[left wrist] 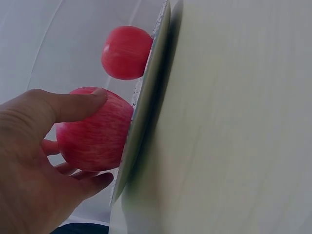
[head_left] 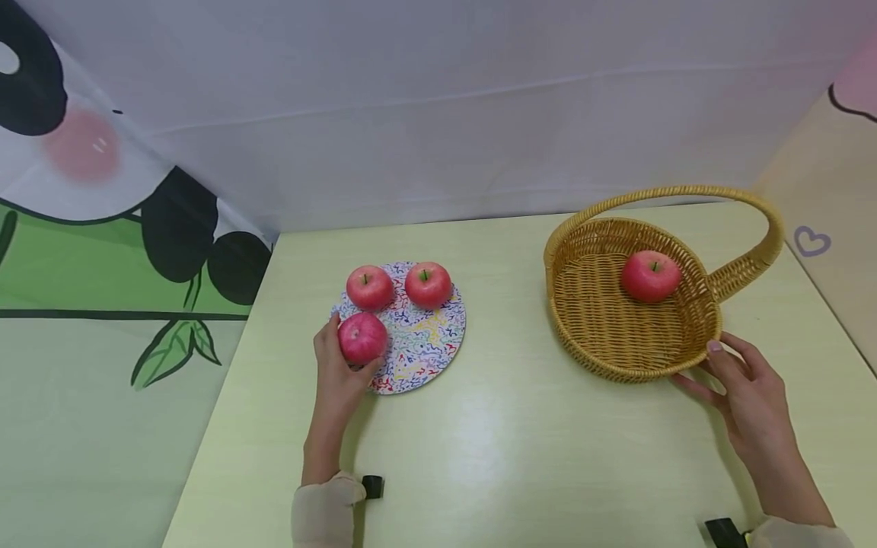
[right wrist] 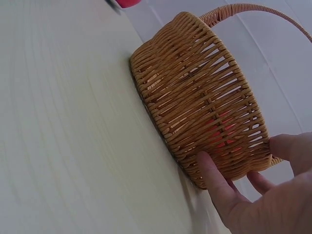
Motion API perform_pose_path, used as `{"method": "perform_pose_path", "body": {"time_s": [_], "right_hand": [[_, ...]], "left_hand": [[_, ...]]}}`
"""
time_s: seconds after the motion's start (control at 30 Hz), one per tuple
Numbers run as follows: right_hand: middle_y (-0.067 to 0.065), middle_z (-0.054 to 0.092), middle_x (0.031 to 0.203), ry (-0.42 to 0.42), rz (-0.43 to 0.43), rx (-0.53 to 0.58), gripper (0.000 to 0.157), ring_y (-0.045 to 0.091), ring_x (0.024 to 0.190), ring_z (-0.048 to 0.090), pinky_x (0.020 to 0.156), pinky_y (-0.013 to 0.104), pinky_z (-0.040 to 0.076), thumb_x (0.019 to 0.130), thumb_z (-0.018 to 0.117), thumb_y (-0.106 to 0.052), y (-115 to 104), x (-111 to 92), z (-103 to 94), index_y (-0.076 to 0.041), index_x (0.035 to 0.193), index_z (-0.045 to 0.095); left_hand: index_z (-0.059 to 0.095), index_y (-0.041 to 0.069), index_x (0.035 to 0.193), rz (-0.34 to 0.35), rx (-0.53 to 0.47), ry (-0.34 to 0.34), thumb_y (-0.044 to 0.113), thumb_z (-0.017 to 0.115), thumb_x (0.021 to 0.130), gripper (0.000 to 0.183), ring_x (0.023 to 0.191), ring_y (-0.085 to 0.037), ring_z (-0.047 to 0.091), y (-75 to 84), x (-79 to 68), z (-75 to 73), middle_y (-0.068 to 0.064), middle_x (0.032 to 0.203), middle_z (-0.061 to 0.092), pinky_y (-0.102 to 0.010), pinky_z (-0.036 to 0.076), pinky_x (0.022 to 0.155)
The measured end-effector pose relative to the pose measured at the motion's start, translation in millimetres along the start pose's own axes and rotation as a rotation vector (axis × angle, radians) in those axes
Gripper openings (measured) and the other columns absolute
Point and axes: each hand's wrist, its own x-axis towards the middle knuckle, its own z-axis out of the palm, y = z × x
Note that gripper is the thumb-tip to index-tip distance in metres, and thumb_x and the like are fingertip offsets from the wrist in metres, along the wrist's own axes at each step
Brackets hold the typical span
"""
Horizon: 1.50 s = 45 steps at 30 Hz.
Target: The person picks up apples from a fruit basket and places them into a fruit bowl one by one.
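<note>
My left hand grips a red apple at the near left of a round plate patterned with coloured squiggles. In the left wrist view the thumb lies across this apple and the fingers curl round its other side, its base right at the plate. Two more red apples, one at the back left and one at the back right, sit on the plate. Spread fingers of my right hand touch the near right outer side of a wicker basket. Inside it lies one apple.
The basket's tall handle arches over its far side. Plate and basket stand apart on a pale table. A white cloth hangs behind the table, and a printed cartoon cloth covers the left side.
</note>
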Motion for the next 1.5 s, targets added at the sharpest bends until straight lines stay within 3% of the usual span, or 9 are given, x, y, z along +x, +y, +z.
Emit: {"method": "perform_pose_path", "body": {"time_s": [0.43,0.77,1.07,1.27,1.5], "right_hand": [[0.001,0.071,0.122,0.000,-0.017,0.000,0.039,0.016,0.101,0.073,0.072,0.044,0.060,0.100,0.048,0.001,1,0,0.6,-0.007,0.137,0.053],[0.000,0.071,0.123,0.002,-0.016,-0.008,0.039,0.016,0.102,0.073,0.072,0.043,0.060,0.100,0.049,0.001,1,0,-0.5,-0.007,0.139,0.052],[-0.002,0.070,0.124,0.002,-0.012,-0.019,0.039,0.015,0.102,0.073,0.072,0.043,0.060,0.100,0.049,0.000,0,1,-0.3,-0.007,0.139,0.050],[-0.002,0.070,0.124,0.001,-0.007,-0.021,0.040,0.015,0.103,0.072,0.072,0.043,0.060,0.101,0.049,0.000,0,1,-0.9,-0.008,0.140,0.050],[0.000,0.070,0.124,-0.002,-0.008,0.003,0.039,0.016,0.102,0.073,0.073,0.044,0.060,0.100,0.049,0.000,1,1,-0.6,-0.007,0.138,0.052]], "left_hand": [[0.013,0.034,0.157,0.047,0.010,0.054,0.014,0.083,0.078,0.107,0.146,-0.028,0.028,18.6,-2.2,-6.5,-0.009,0.157,0.022,-0.054,0.050,0.102],[0.018,0.030,0.157,0.064,0.004,0.037,0.012,0.082,0.079,0.101,0.145,-0.030,0.031,39.6,-0.7,-8.0,-0.007,0.156,0.025,-0.055,0.051,0.099],[0.021,0.037,0.155,0.172,-0.014,0.016,0.008,0.082,0.078,0.102,0.145,-0.026,0.029,58.1,0.7,-1.3,-0.007,0.156,0.026,-0.053,0.053,0.098],[0.026,0.034,0.154,0.262,-0.004,-0.046,0.012,0.082,0.079,0.096,0.145,-0.022,0.030,67.4,1.5,8.5,-0.003,0.155,0.030,-0.051,0.051,0.102],[0.041,0.022,0.148,0.365,-0.039,-0.251,0.017,0.081,0.081,0.078,0.140,-0.025,0.039,83.2,2.2,15.4,-0.003,0.148,0.043,-0.057,0.048,0.103]]}}
